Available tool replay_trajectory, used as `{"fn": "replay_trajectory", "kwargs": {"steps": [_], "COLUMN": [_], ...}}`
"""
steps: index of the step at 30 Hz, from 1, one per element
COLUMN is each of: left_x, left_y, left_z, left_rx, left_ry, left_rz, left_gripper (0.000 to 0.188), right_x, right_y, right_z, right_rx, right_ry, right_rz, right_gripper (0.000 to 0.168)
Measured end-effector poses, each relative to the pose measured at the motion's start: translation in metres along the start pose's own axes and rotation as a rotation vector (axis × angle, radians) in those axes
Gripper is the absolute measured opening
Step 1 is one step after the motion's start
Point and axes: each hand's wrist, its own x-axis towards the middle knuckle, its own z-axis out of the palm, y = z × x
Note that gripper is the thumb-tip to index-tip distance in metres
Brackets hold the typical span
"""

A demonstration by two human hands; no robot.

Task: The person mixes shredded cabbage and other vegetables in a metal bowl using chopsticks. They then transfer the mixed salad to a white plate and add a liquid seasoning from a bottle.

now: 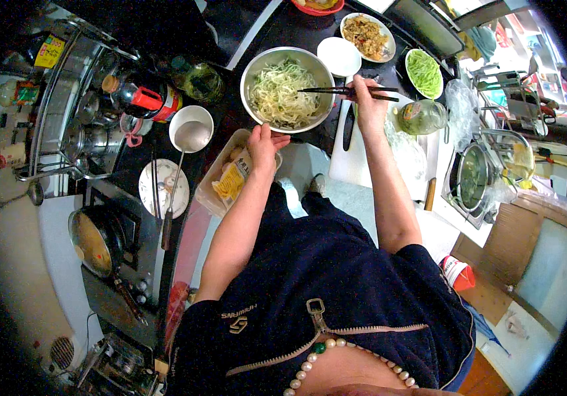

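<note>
A stainless steel bowl (249, 79) holds a heap of pale and green vegetable shreds (283, 96). My left hand (262, 151) is at its near rim, fingers against the metal. Dark chopsticks (325, 90) are gripped in my right hand (370, 109), their tips over the shreds. Beyond them stands a small white bowl (339, 56). Beneath my right forearm lies a white cutting board (345, 163), with a glass jar (419, 118) of greenish contents near it. Under my left wrist is a clear plastic container (206, 193) with a yellow packet (234, 180) in it.
At the back are a plate of browned food (365, 37) and a dish of green shreds (424, 73). A knife (430, 193) lies at right. To the left are a ladle (177, 180) across a white bowl (177, 115), a patterned plate (147, 185), bottles (149, 99) and a wok (92, 242).
</note>
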Motion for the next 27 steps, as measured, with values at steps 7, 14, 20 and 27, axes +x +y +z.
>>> {"fn": "replay_trajectory", "kwargs": {"steps": [7, 14, 20, 27], "left_x": [0.002, 0.003, 0.004, 0.001], "left_y": [0.002, 0.005, 0.01, 0.007], "left_z": [-0.003, -0.008, -0.011, -0.028], "left_rx": [0.027, 0.037, 0.081, 0.104], "left_ry": [-0.045, -0.069, -0.094, -0.133], "left_rz": [-0.031, -0.045, -0.121, -0.193], "left_gripper": [0.023, 0.022, 0.025, 0.026], "right_x": [-0.002, -0.014, -0.019, -0.023], "right_y": [0.0, 0.009, 0.011, -0.015], "right_z": [-0.002, -0.001, -0.005, -0.012], "right_rx": [0.125, -0.098, -0.178, 0.061], "right_ry": [0.093, -0.099, -0.071, 0.099], "right_rz": [0.08, 0.03, -0.072, -0.02], "right_gripper": [0.02, 0.017, 0.02, 0.021]}}
